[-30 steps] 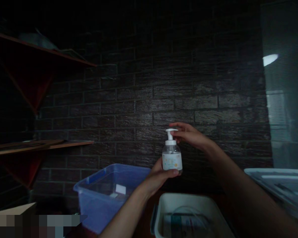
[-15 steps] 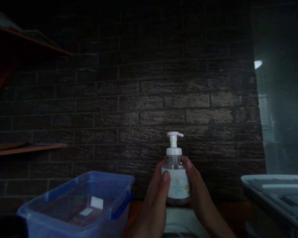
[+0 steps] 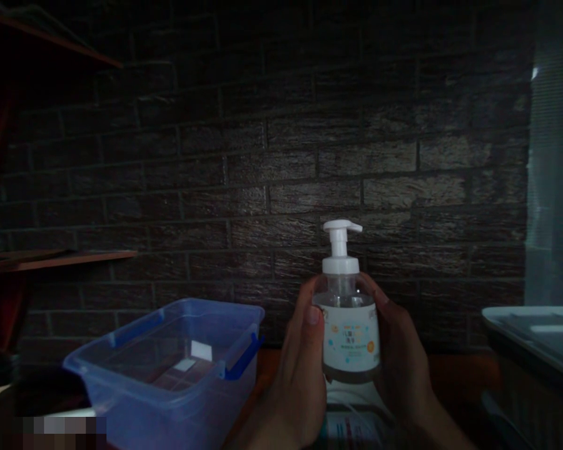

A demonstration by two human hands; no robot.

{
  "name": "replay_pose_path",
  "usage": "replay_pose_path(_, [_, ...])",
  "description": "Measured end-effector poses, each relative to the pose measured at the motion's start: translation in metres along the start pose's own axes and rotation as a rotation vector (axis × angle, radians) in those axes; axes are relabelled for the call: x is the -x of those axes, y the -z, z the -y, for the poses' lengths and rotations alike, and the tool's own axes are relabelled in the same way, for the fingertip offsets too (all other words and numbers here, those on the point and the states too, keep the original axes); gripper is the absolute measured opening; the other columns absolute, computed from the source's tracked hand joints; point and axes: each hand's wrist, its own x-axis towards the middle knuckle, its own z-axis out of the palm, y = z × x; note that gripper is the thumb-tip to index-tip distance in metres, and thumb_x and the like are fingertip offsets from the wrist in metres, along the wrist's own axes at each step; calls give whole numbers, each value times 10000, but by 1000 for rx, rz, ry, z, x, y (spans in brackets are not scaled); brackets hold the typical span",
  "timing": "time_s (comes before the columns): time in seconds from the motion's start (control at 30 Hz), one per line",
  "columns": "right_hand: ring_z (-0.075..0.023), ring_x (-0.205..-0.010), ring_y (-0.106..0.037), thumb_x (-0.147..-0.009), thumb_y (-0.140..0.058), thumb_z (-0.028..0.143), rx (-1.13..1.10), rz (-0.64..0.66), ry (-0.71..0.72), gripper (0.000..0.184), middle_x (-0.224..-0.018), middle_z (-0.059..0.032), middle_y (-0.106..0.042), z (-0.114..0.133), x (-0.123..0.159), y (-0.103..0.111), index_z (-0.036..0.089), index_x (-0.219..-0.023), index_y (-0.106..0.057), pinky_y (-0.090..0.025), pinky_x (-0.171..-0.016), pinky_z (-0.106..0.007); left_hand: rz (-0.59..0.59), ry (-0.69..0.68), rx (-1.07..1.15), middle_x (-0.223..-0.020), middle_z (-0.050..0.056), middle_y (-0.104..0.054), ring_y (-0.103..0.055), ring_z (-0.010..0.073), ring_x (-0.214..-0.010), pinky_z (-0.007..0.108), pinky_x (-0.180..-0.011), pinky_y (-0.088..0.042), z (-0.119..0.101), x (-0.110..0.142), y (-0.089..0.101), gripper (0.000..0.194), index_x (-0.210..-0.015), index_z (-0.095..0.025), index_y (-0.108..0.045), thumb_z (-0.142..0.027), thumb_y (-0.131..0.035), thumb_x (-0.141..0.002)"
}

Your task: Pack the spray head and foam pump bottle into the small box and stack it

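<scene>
A clear pump bottle (image 3: 349, 337) with a white pump top and a printed white label stands upright between my two hands. My left hand (image 3: 300, 369) grips its left side, the thumb lying along the edge of the label. Around the right side curls my right hand (image 3: 401, 356), its fingers partly hidden behind the bottle. The pump nozzle points right. Liquid shows through the clear wall above the label. Below the bottle is a pale item (image 3: 351, 394) with printing lower down, partly covered by my hands.
A translucent blue plastic bin (image 3: 169, 394) with blue latches, holding two small white pieces, is at the left. A lidded container (image 3: 539, 331) sits at the right edge. Wooden shelves (image 3: 60, 259) jut out on the left, before a dark brick wall (image 3: 263, 169).
The bottle looks larger and nearer, slightly further right and higher in view, still in both hands. The bin and wall have shifted in the picture as the camera moved.
</scene>
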Motion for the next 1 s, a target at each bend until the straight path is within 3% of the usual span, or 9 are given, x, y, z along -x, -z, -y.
replay_pose_path(0.2, [-262, -907, -755, -924, -634, 499, -31, -13, 51, 320, -971, -36, -803, -1, 2, -4, 252, -1083, -762, -606, -784, -345, -6, -51, -140, -1407, 110, -655, -628, 290, -1216, 392, -965, -518, -4, -2, 2, 588, -1465, -231, -518, -620, -322, -1069])
replay_pose_path(0.6, [-270, -945, -768, -971, -614, 543, -17, 57, 33, 370, -1024, -53, -813, -6, -4, 0, 260, -1164, -754, -605, -840, -369, -42, -108, -139, -1420, 130, -662, -595, 313, -1324, 433, -1068, -500, -1, -2, 9, 597, -1474, -223, -536, -621, -410, -1048])
replay_pose_path(1.0, [-211, -824, -753, -1014, -566, 575, 77, 38, 64, 403, -1041, -30, -798, -8, -3, 7, 272, -1223, -730, -594, -646, -285, -34, -50, -33, -1384, 104, -667, -632, 297, -1239, 387, -964, -537, -1, -4, 0, 561, -1459, -236, -505, -611, -395, -1057])
